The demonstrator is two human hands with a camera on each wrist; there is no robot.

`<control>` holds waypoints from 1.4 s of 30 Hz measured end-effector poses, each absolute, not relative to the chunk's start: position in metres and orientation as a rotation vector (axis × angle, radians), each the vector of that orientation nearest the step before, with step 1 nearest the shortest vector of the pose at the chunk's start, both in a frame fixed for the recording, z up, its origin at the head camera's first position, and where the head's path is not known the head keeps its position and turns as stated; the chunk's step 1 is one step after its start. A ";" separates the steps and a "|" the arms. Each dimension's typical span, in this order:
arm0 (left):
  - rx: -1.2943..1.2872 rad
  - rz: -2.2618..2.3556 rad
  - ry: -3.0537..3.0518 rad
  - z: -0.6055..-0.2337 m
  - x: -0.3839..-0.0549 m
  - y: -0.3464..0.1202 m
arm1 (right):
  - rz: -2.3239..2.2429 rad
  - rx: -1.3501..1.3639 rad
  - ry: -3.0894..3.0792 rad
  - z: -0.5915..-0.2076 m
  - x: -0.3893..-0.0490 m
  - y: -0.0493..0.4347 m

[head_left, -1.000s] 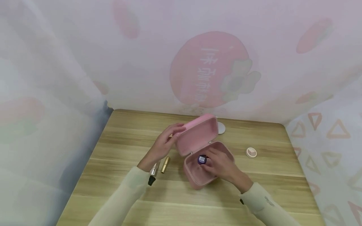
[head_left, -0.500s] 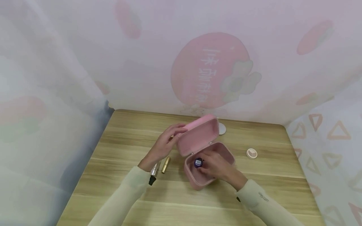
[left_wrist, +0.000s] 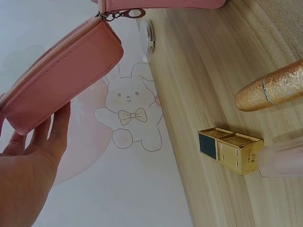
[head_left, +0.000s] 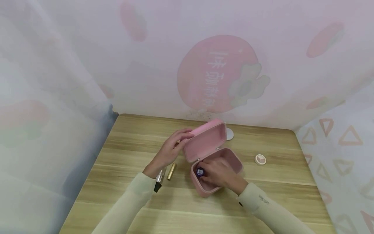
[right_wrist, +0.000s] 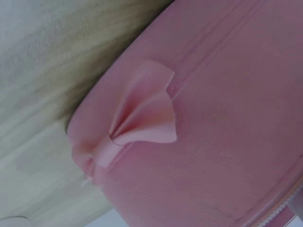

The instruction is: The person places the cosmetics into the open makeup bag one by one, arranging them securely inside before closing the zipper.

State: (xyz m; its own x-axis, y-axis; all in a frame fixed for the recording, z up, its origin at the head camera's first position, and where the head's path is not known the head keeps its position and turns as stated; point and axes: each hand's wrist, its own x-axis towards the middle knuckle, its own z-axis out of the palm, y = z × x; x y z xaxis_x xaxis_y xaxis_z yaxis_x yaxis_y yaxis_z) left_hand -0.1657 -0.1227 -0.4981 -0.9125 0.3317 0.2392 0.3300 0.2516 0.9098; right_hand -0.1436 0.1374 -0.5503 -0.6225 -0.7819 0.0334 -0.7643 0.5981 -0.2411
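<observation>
A pink zippered makeup case (head_left: 201, 190) stands on the table with its lid (head_left: 205, 143) raised. My left hand (head_left: 170, 149) holds that lid by its left end, fingers over the outside; the left wrist view shows the fingers behind the lid's corner. Down inside the case, my right hand (head_left: 219, 173) grips a small dark blue round item (head_left: 200, 172) with a whitish label on top, near the left wall. Its kind is unclear. The right wrist view is filled by the case's outer side, with a pink bow (right_wrist: 142, 116) on it.
Left of the case lie a gold lipstick tube (head_left: 171, 171) and a silver tube with a black end (head_left: 158, 182). A gold rectangular case (left_wrist: 232, 150) shows beside them. Behind the lid is a white round compact (head_left: 230, 134); to the right lies a round three-colour palette (head_left: 260, 159).
My right hand has moved left inside the case, carrying the dark blue item from the middle to the left wall. The left hand still holds the lid in place.
</observation>
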 end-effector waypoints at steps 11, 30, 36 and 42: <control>0.641 1.798 2.483 -0.498 -0.165 -0.122 | -0.195 -1.536 2.768 -0.554 -0.145 0.134; 0.647 1.791 2.498 -0.495 -0.164 -0.122 | 0.029 -1.661 2.715 -0.560 -0.151 0.125; 0.669 1.812 2.486 -0.494 -0.164 -0.121 | 0.085 -1.659 2.730 -0.558 -0.152 0.125; 0.668 1.818 2.482 -0.495 -0.165 -0.122 | 0.046 -1.644 2.737 -0.558 -0.150 0.126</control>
State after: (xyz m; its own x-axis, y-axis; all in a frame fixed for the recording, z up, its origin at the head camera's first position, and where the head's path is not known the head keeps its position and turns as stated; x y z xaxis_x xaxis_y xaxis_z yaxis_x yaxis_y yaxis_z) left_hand -0.1647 -0.1216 -0.4954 -0.9100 0.3309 0.2497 0.3379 0.2431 0.9092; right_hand -0.1502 0.1258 -0.5580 -0.4687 -0.8829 0.0290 -0.8814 0.4696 0.0512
